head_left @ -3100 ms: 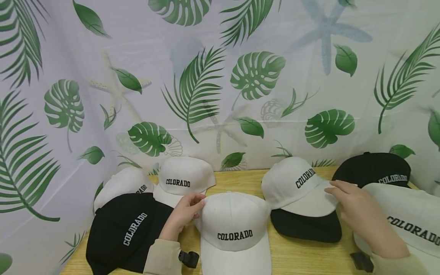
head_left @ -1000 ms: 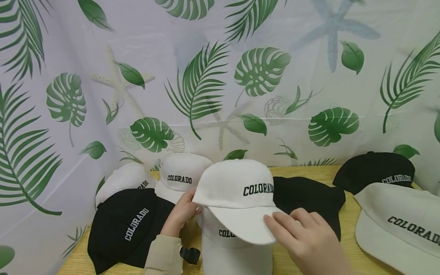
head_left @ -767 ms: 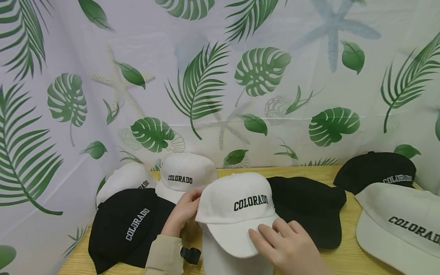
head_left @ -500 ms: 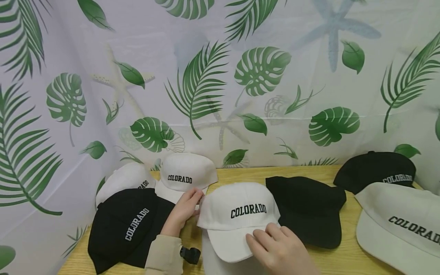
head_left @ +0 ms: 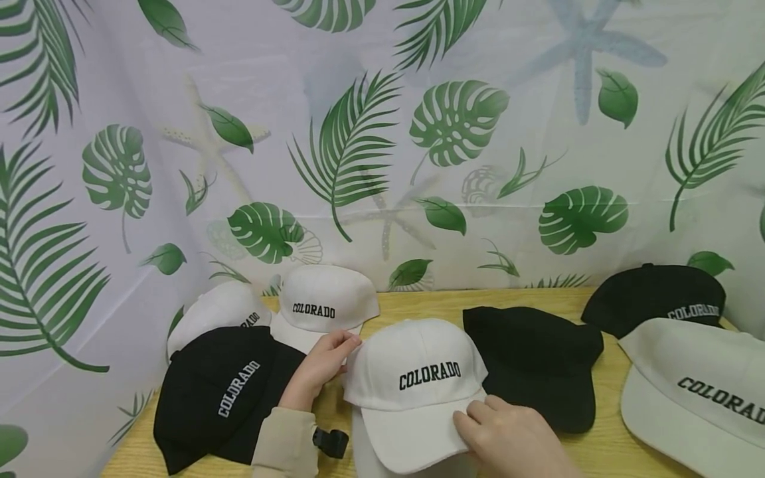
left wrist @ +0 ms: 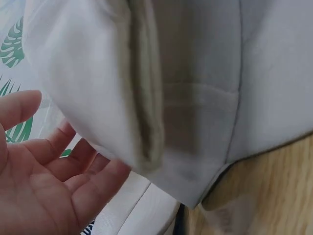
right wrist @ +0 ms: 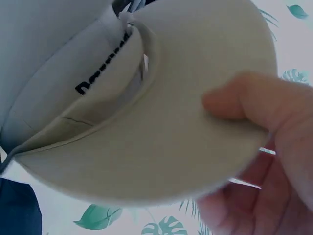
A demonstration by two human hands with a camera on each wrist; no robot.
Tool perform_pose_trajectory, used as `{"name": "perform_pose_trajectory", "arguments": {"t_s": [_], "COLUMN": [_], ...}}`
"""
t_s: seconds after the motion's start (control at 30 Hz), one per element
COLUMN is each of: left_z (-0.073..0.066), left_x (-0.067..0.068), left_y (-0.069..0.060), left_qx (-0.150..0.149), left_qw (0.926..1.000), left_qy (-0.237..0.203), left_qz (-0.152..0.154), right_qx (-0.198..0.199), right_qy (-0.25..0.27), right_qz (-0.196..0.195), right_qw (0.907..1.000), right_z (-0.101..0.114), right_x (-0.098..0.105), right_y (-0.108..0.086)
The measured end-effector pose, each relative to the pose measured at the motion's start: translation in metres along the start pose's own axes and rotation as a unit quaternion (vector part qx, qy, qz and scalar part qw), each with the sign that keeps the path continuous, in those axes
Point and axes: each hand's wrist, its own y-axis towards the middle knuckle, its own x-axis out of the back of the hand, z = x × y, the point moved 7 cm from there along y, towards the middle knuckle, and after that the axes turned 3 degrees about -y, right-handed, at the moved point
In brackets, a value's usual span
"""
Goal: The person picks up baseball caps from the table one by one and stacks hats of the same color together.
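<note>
A white baseball cap [head_left: 418,358] with black COLORADO lettering sits over the crown of another white cap [left wrist: 279,83], whose front is mostly hidden in the head view. My right hand [head_left: 508,435] pinches the upper cap's brim at its right edge; the right wrist view shows the thumb [right wrist: 225,103] against the brim's underside [right wrist: 186,147]. On the other side, my left hand [head_left: 317,372] rests its fingers against the caps' left side. In the left wrist view those fingers [left wrist: 98,181] are extended and touch the fabric, while the thumb [left wrist: 22,107] stays apart.
To the left lie a black cap [head_left: 209,392] and two white caps, one [head_left: 325,299] nearer the middle and one [head_left: 209,312] behind. On the right are a black cap [head_left: 532,365], another black cap [head_left: 651,299] and a white cap [head_left: 699,385]. A leaf-print cloth [head_left: 358,133] hangs behind the wooden table [head_left: 430,302].
My right hand took the white cap off the black cap at right, carried it left and lowered it over the middle white cap. My left hand stayed beside the middle cap.
</note>
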Motion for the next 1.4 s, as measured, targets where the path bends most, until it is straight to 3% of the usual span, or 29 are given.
{"name": "perform_pose_trajectory", "arguments": {"t_s": [0.07,0.2,0.37,0.43,0.53,0.63,0.7,0.8,0.87,1.17,1.4], "left_z": [0.000,-0.002,-0.005,-0.005,-0.006,-0.007,-0.007,-0.008,-0.008,-0.009,-0.006], "left_x": [0.000,0.000,0.000,0.000,0.000,-0.001,-0.002,-0.003,-0.004,-0.005,-0.008], "left_y": [0.000,0.001,0.001,0.001,0.000,-0.001,-0.002,-0.002,-0.003,-0.002,-0.001], "left_qx": [-0.003,-0.020,-0.040,-0.042,-0.048,-0.052,-0.054,-0.053,-0.050,-0.069,-0.066], "left_qw": [1.0000,0.9995,0.9983,0.9980,0.9976,0.9973,0.9974,0.9976,0.9974,0.9931,0.9934], "left_qy": [0.006,0.021,0.043,0.046,0.047,0.046,0.043,0.040,0.046,0.088,0.084], "left_qz": [0.002,0.006,-0.004,-0.008,-0.015,-0.021,-0.022,-0.022,-0.022,-0.036,-0.040], "right_qx": [0.009,0.053,0.090,0.096,0.084,0.048,0.017,-0.011,-0.013,0.041,0.079], "right_qy": [-0.003,-0.032,-0.050,-0.051,-0.026,0.034,0.084,0.142,0.164,0.168,0.132], "right_qz": [0.010,-0.069,-0.134,-0.140,-0.079,0.063,0.160,0.233,0.242,0.220,0.216], "right_qw": [0.9999,0.9957,0.9856,0.9842,0.9930,0.9963,0.9834,0.9619,0.9563,0.9600,0.9643], "right_z": [0.001,0.010,0.022,0.026,0.027,0.023,0.020,0.019,0.019,0.026,0.033], "right_x": [-0.001,0.002,-0.001,-0.004,-0.015,-0.034,-0.048,-0.062,-0.065,-0.065,-0.067], "right_y": [-0.001,-0.002,-0.001,-0.001,0.000,0.000,-0.003,-0.006,-0.006,-0.002,-0.001]}}
